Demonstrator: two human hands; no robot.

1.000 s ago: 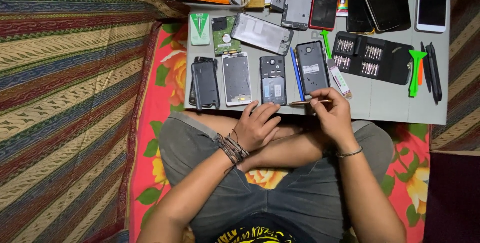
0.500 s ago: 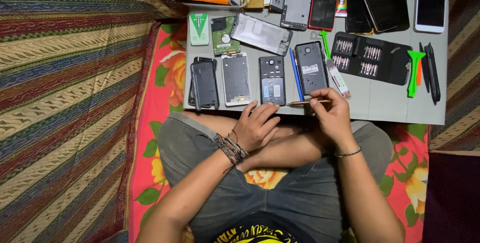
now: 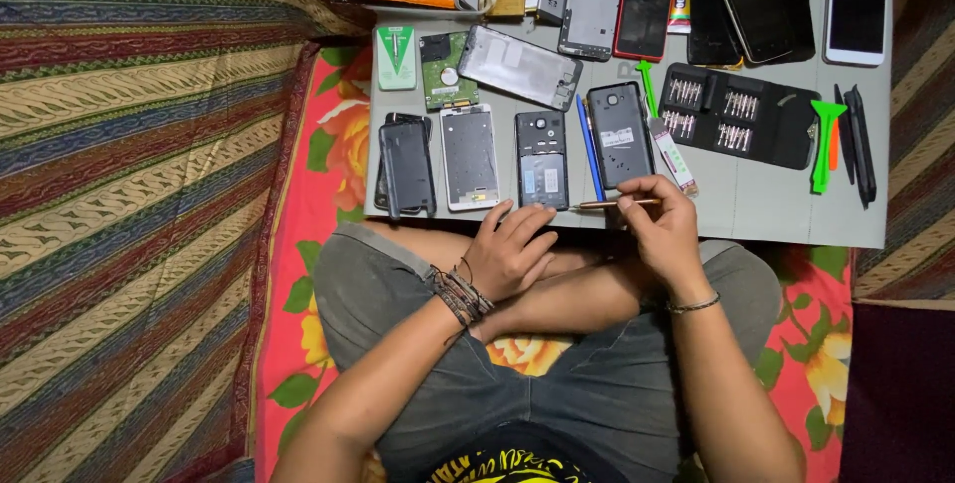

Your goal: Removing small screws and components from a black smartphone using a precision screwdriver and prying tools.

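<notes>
**Slim tool pinched at the table edge, opened phones ahead**

The left hand (image 3: pixel 512 249) is seen resting at the near edge of the grey table (image 3: pixel 766 209), fingers loosely spread, nothing gripped. Just beyond its fingertips an opened dark phone (image 3: pixel 542 160) is laid flat; a white phone frame (image 3: pixel 469 157) is set to that phone's left. A slim metal tool (image 3: pixel 615 203) is pinched between thumb and fingers of the right hand (image 3: pixel 665 229), its shaft pointed leftward. Just beyond the right hand a black phone back (image 3: pixel 620 134) is laid. Farther right, a black bit case (image 3: pixel 741 115) lies open.
</notes>
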